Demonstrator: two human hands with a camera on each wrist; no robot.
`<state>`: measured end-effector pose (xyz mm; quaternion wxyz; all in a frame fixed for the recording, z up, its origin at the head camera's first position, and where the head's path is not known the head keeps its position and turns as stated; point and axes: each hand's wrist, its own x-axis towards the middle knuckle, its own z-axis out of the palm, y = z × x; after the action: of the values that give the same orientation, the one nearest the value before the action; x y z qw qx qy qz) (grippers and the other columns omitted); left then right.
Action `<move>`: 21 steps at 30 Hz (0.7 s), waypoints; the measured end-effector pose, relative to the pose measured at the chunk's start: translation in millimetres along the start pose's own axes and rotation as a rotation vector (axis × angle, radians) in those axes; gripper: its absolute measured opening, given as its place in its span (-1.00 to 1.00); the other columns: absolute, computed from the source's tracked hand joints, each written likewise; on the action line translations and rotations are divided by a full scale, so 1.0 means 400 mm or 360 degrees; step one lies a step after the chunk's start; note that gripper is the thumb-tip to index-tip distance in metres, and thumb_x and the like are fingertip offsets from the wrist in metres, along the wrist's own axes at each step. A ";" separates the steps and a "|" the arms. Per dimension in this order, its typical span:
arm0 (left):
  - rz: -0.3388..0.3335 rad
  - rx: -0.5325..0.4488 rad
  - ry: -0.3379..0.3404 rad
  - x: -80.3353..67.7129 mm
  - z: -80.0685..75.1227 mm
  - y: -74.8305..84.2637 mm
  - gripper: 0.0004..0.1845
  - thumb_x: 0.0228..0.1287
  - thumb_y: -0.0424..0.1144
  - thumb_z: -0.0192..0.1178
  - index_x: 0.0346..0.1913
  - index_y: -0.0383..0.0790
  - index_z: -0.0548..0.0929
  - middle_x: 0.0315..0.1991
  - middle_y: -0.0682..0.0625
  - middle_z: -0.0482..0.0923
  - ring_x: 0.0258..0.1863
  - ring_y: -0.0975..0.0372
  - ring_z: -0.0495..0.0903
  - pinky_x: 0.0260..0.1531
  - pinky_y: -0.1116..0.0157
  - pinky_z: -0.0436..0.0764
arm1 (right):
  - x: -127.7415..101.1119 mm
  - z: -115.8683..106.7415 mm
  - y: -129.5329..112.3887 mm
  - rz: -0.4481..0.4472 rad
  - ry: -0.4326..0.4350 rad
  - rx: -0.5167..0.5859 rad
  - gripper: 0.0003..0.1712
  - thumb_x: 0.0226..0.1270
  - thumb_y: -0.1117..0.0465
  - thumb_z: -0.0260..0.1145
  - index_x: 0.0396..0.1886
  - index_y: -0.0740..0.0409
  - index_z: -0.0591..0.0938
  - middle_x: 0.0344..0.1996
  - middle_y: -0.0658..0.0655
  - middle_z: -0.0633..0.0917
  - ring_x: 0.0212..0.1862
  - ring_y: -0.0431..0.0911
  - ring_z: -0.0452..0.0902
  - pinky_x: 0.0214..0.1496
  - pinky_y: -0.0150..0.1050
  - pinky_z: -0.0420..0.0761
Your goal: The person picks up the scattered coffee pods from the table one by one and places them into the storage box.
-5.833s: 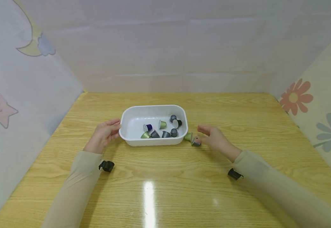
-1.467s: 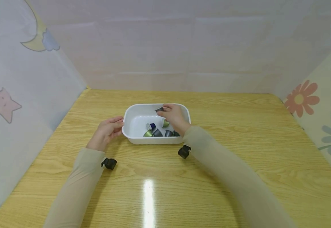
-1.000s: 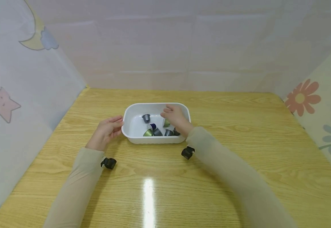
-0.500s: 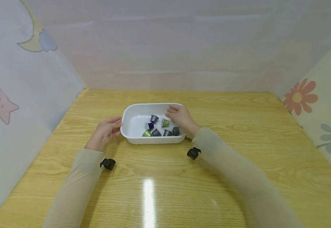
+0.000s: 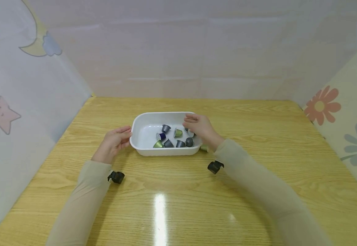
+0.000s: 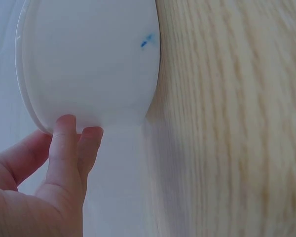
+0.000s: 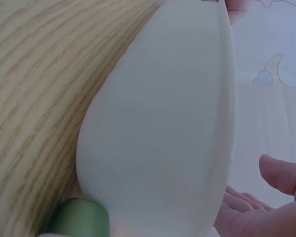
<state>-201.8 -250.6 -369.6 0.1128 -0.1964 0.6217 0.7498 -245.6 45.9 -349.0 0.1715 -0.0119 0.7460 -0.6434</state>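
A white plastic tub (image 5: 166,152) holds several coffee capsules: grey ones such as one grey capsule (image 5: 166,128), a purple capsule (image 5: 161,136) and green capsules, one of them a green capsule (image 5: 177,132) in the middle. My left hand (image 5: 112,144) touches the tub's left end from outside with nearly straight fingers (image 6: 64,148). Over the tub's right end hovers my right hand (image 5: 201,128), thumb apart from the fingers and nothing visible between them. It partly hides capsules below. Against the tub's outer right side, a green capsule (image 7: 81,217) lies on the table.
The wooden table (image 5: 141,205) spreads around the tub. A back wall (image 5: 178,51) and patterned side walls border it. Each sleeve carries a small black camera, such as the left camera (image 5: 116,177).
My right hand has let go of a grey capsule, which rolled within the tub. Since then the hand has drawn back to the right. My left hand stays at the tub's left end.
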 end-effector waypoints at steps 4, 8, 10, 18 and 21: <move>0.0003 -0.0019 0.0002 -0.004 0.003 0.002 -0.40 0.41 -0.46 0.09 0.47 -0.32 0.22 -0.24 0.12 0.61 -0.41 0.37 0.67 -0.43 0.50 0.63 | -0.003 -0.009 -0.001 0.0015 0.0020 -0.0006 -0.39 0.45 0.34 0.19 0.45 0.27 0.28 0.34 0.28 0.39 0.33 0.05 0.36 0.33 -0.02 0.37; 0.0005 -0.0023 -0.0006 -0.003 0.004 0.002 -0.40 0.42 -0.47 0.08 0.47 -0.32 0.21 -0.24 0.12 0.60 -0.41 0.37 0.67 -0.42 0.50 0.63 | -0.010 -0.022 0.000 0.0012 0.0049 -0.0053 -0.40 0.45 0.31 0.21 0.43 0.23 0.32 0.31 0.27 0.44 0.29 0.03 0.40 0.30 0.00 0.41; 0.0003 -0.0013 -0.0005 -0.002 0.003 0.002 -0.41 0.42 -0.46 0.07 0.47 -0.32 0.22 -0.24 0.12 0.60 -0.42 0.37 0.66 -0.43 0.50 0.63 | -0.014 -0.030 0.003 -0.0004 0.0048 -0.0072 -0.40 0.44 0.31 0.21 0.43 0.23 0.33 0.31 0.27 0.44 0.29 0.03 0.40 0.29 0.03 0.40; -0.0001 0.0002 -0.0003 -0.002 0.000 0.003 -0.41 0.43 -0.46 0.07 0.46 -0.33 0.22 -0.29 0.11 0.62 -0.44 0.37 0.65 -0.43 0.51 0.62 | -0.028 -0.056 0.015 -0.0053 0.0028 -0.0005 -0.41 0.43 0.35 0.21 0.41 0.32 0.33 0.29 0.33 0.44 0.28 0.08 0.40 0.31 0.04 0.38; 0.0002 -0.0019 -0.0009 -0.003 0.000 0.005 -0.41 0.42 -0.46 0.07 0.47 -0.32 0.21 -0.25 0.11 0.61 -0.45 0.37 0.66 -0.45 0.51 0.62 | -0.036 -0.068 0.020 -0.0091 0.0003 -0.0010 -0.42 0.44 0.35 0.20 0.40 0.36 0.32 0.27 0.36 0.45 0.28 0.11 0.40 0.30 0.01 0.40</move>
<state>-201.5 -250.7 -367.4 0.1130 -0.1944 0.6171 0.7541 -237.9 76.6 -350.3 0.1523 -0.0333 0.7474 -0.6458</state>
